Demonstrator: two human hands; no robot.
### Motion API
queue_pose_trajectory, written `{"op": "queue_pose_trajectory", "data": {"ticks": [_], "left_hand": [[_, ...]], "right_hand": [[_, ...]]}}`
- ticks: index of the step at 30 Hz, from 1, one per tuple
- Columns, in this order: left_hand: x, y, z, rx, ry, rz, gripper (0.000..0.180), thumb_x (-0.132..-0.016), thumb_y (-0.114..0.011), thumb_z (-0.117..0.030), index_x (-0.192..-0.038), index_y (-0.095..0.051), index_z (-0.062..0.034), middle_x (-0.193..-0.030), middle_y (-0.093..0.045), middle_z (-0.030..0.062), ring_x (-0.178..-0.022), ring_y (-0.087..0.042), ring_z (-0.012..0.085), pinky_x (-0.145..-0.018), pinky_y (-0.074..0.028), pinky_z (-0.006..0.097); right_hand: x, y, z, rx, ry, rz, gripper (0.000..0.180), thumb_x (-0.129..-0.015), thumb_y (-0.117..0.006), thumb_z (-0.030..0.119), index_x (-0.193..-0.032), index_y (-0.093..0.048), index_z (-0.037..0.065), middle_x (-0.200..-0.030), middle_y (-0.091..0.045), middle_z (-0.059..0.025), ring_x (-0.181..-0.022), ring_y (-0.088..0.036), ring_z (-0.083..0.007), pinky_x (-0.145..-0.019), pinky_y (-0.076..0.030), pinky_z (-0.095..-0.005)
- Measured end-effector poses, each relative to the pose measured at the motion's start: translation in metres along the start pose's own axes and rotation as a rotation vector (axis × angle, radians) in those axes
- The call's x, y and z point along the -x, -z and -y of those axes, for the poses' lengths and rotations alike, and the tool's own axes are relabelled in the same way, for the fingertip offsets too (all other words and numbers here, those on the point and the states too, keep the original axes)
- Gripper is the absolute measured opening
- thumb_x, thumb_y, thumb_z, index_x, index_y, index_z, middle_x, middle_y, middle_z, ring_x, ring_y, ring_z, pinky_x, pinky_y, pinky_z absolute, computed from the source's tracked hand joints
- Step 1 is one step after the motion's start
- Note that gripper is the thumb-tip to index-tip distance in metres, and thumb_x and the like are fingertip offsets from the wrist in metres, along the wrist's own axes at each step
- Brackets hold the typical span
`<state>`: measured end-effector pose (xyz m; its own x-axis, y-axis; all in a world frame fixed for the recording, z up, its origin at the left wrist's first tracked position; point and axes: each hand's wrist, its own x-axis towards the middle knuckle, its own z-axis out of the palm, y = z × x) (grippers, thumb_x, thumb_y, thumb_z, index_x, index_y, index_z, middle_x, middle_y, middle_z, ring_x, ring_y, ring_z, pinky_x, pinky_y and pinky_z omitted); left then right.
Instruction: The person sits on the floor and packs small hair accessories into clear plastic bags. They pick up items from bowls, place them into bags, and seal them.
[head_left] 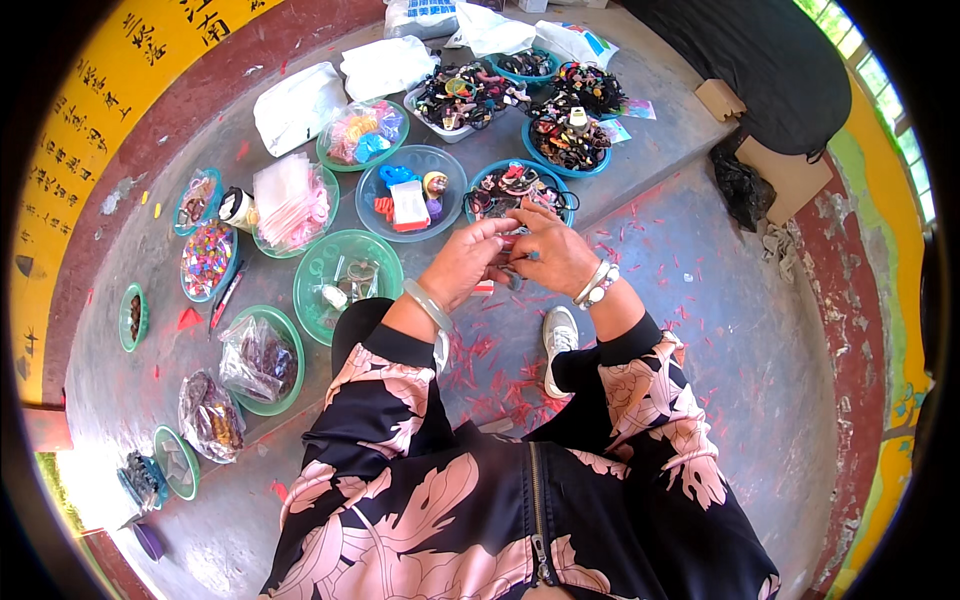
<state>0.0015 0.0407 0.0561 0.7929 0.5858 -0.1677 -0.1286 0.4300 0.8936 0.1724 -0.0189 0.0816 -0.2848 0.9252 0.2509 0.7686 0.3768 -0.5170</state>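
My left hand (462,262), with a pale bangle at the wrist, meets my right hand (560,256) in front of me. Both are closed, fingertips pinched together around something small and partly reddish that the fingers mostly hide. A bangle and a watch sit on my right wrist. Just beyond my fingers is a blue basket (572,205) of dark elastic hair ties with small coloured ornaments (515,182). To its left, a translucent blue-grey bowl (375,222) holds a white-and-red box (409,205) and coloured rolls. A green basin (318,312) with small bagged items stands beside my left wrist.
More tubs of hair ties (570,138) stand at the back. Left are a bowl of colourful small pieces (209,258), clear packets (290,203) and a green basin (296,345) with a bagged dark bundle. Red scraps (500,385) litter the floor around my shoes (560,345); a raised ledge edge runs behind.
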Motion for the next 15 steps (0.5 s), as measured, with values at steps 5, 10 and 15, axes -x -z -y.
{"op": "queue_pose_trajectory", "data": {"ticks": [5,10,15], "left_hand": [[-0.001,0.002,0.0,0.057,0.007,-0.049,0.034,-0.093,-0.037,-0.013,-0.125,-0.042,-0.0014,-0.102,-0.06,0.0089,-0.086,-0.06,0.0127,-0.066,-0.051,0.022],[0.001,0.0,-0.006,0.069,0.016,-0.089,0.033,-0.093,-0.039,-0.012,-0.124,-0.043,-0.0022,-0.1,-0.061,0.0072,-0.084,-0.06,0.0115,-0.065,-0.05,0.02],[-0.001,0.002,-0.001,0.052,-0.015,-0.064,0.034,-0.092,-0.041,-0.013,-0.123,-0.043,-0.0001,-0.101,-0.06,0.0098,-0.083,-0.061,0.013,-0.064,-0.051,0.022]], "right_hand": [[-0.003,0.001,0.009,-0.115,-0.058,-0.178,0.015,-0.065,-0.067,0.01,-0.08,-0.069,0.011,-0.121,-0.051,-0.0187,-0.119,-0.042,-0.0365,-0.098,-0.035,-0.0426],[-0.003,0.008,0.011,-0.079,-0.022,-0.203,0.015,-0.067,-0.067,0.011,-0.082,-0.069,0.012,-0.122,-0.051,-0.0165,-0.12,-0.041,-0.035,-0.097,-0.035,-0.0436],[-0.002,0.003,0.001,-0.008,-0.009,-0.144,0.015,-0.066,-0.068,0.013,-0.082,-0.07,0.012,-0.122,-0.051,-0.0174,-0.121,-0.04,-0.0352,-0.097,-0.035,-0.0438]]}}
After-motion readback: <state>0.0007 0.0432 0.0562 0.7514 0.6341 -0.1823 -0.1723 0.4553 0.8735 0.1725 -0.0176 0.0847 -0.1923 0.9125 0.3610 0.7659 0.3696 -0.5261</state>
